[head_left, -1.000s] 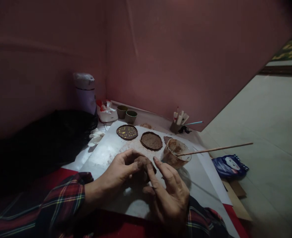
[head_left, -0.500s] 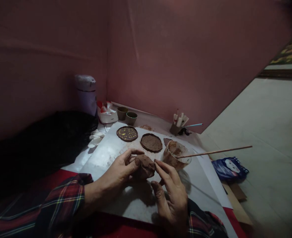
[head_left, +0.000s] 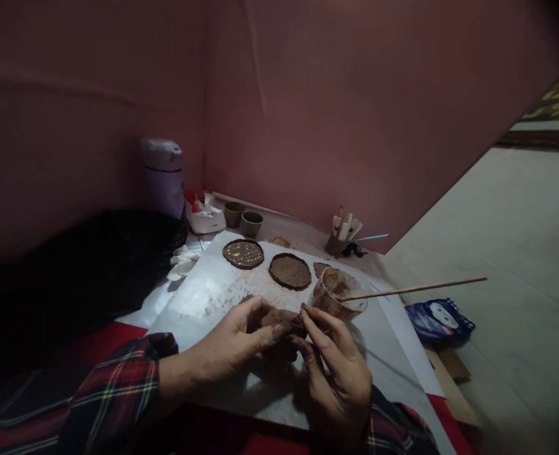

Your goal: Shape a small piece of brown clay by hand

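Observation:
A lump of dark brown clay is held above the white board. My left hand is wrapped round it, thumb along its near side, hiding part of it. At the lump's right edge, my right hand pinches the clay between thumb and fingertips. Behind the hands lie a round brown clay disc with a raised rim and a similar disc with yellow specks. A smeared clear cup with a long thin stick in it stands just beyond my right hand.
At the back are two small dark cups, a pot of tools and a white container. A lilac bottle stands at the left, near a black bag. A blue packet lies at the right.
My right thumb has come up against the clay, closing the pinch at its right edge. The clay has tilted in my left hand, and the left thumb now lies across its near side.

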`<state>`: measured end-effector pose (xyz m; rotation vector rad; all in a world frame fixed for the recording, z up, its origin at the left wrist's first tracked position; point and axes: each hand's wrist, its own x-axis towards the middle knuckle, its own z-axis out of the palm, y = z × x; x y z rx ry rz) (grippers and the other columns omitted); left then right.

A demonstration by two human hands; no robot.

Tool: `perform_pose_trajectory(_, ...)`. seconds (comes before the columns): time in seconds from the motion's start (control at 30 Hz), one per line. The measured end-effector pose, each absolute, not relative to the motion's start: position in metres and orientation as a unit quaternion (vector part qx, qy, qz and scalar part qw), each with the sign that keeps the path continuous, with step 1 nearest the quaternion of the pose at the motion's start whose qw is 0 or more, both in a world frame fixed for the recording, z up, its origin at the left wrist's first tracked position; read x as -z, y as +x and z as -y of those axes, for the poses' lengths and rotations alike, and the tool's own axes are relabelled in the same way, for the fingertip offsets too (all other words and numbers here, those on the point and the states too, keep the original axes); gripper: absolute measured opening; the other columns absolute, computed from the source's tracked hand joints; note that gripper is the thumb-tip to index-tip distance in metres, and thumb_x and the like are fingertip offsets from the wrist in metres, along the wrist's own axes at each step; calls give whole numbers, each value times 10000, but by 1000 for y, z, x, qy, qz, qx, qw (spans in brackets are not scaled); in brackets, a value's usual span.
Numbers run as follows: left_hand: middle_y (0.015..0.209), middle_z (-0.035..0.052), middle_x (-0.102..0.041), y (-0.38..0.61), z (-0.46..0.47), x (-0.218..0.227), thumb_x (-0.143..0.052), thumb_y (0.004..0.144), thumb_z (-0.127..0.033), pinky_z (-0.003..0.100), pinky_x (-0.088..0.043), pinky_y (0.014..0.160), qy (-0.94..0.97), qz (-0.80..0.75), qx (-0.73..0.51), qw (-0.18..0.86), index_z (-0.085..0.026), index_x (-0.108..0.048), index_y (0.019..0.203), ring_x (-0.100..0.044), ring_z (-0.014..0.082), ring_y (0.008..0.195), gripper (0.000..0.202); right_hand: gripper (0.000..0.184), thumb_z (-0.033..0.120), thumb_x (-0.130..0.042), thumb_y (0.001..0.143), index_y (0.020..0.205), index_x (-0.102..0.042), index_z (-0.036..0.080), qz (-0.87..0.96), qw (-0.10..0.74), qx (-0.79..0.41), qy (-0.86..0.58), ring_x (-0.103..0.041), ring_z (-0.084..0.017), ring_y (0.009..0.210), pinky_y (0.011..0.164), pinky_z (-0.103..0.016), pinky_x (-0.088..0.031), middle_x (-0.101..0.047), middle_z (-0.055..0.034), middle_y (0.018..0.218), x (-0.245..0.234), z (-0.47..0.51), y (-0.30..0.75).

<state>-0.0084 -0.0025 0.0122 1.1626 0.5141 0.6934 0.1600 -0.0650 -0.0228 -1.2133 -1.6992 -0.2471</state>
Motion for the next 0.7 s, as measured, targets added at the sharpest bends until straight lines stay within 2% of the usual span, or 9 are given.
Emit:
perform_pose_trajectory(0.13,783,-4,-556,-7,3,-14,-658,806,-344,209,-417,591,523,-237,-301,762,-128,-504,895,-544,104,675,280,431,108,-554,856,1263,-574,250,709,490,117,-493,-640,-240,1000,781,-355,-571,-639,-103,1127,23,65,161)
perform_pose_trajectory(0.27,785,-6,-549,-6,3,-13,-612,838,-359,244,-443,600,514,-239,-288,772,-146,-474,886,-566,117,661,259,421,122,-514,866,1277,-561,204,738,448,154,-480,-642,-254,1004,760,-359,-578,-649,-130,1125,15,67,162)
perform_pose_trajectory(0.37,815,4,-540,-7,2,-11,-581,849,-393,282,-453,602,537,-252,-278,756,-152,-468,909,-572,148,687,273,357,118,-513,863,1208,-605,120,761,401,210,-464,-627,-262,1025,768,-361,-567,-650,-165,1137,9,68,162)
perform_pose_trajectory(0.53,784,-10,-511,-10,0,-10,-603,830,-380,246,-368,604,608,-271,-308,680,-142,-501,867,-468,125,716,262,306,203,-435,934,1065,-671,59,774,304,338,-441,-627,-284,992,762,-383,-542,-683,-166,1127,5,69,158)
perform_pose_trajectory(0.63,781,-12,-516,-10,-1,-11,-628,814,-372,247,-367,636,613,-274,-317,669,-141,-518,850,-458,124,729,259,302,198,-446,931,1061,-669,40,778,284,345,-441,-620,-289,998,774,-384,-532,-684,-166,1129,4,69,157)
perform_pose_trajectory(0.7,797,-7,-529,-8,-1,-10,-648,802,-372,244,-382,646,587,-272,-322,691,-141,-528,861,-473,122,729,267,315,202,-474,915,1111,-643,23,781,309,309,-447,-601,-300,1039,799,-397,-529,-655,-189,1163,5,68,157)
